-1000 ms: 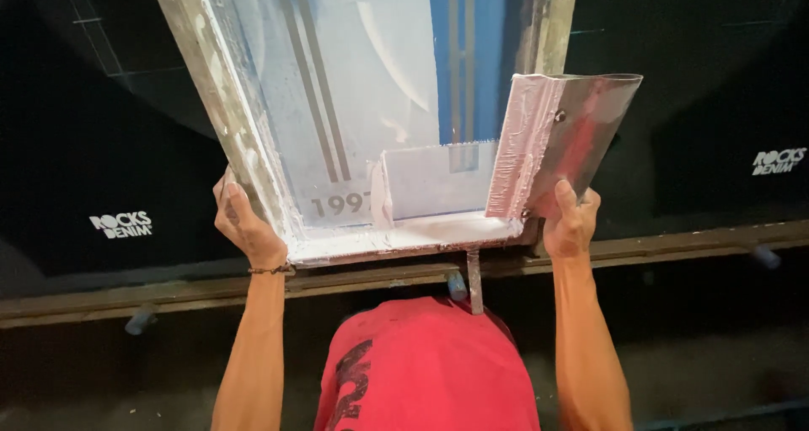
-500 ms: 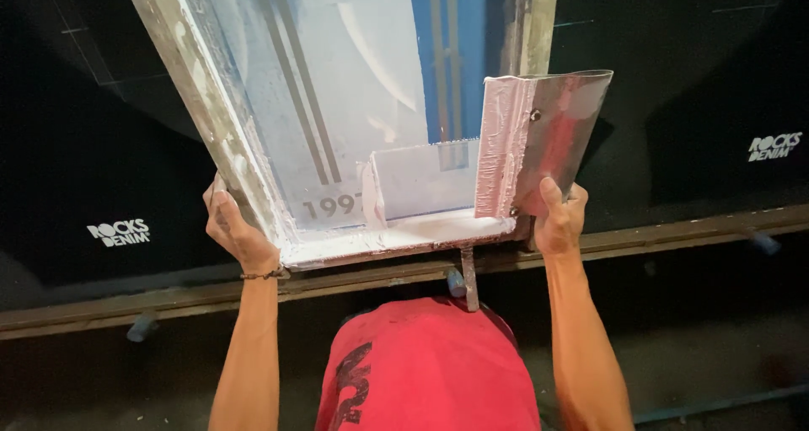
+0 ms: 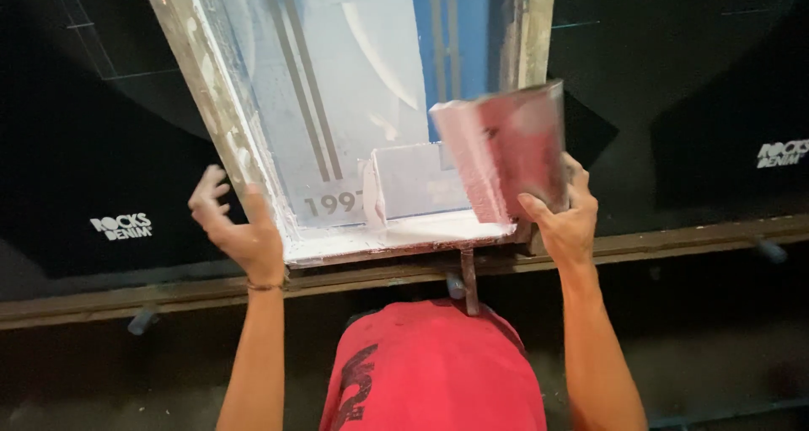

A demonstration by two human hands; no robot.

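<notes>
The left hand (image 3: 240, 229) is open with fingers spread, just off the left rail of the screen-printing frame (image 3: 227, 136), at 9 o'clock from the frame's lower corner. Compared with 0.5 s ago, this hand has released the rail it was gripping. The frame is judged stiff and fairly light, with ink-slick edges; take hold on the bare side rails, clear of the fragile mesh (image 3: 371, 85). At 3 o'clock, the right hand (image 3: 566, 220) is clamped on the squeegee (image 3: 506, 157), a rigid blade coated in white ink, now tilted over the frame's lower right corner and motion-blurred. Black printed fabric (image 3: 101, 178) lies on the desk beneath.
</notes>
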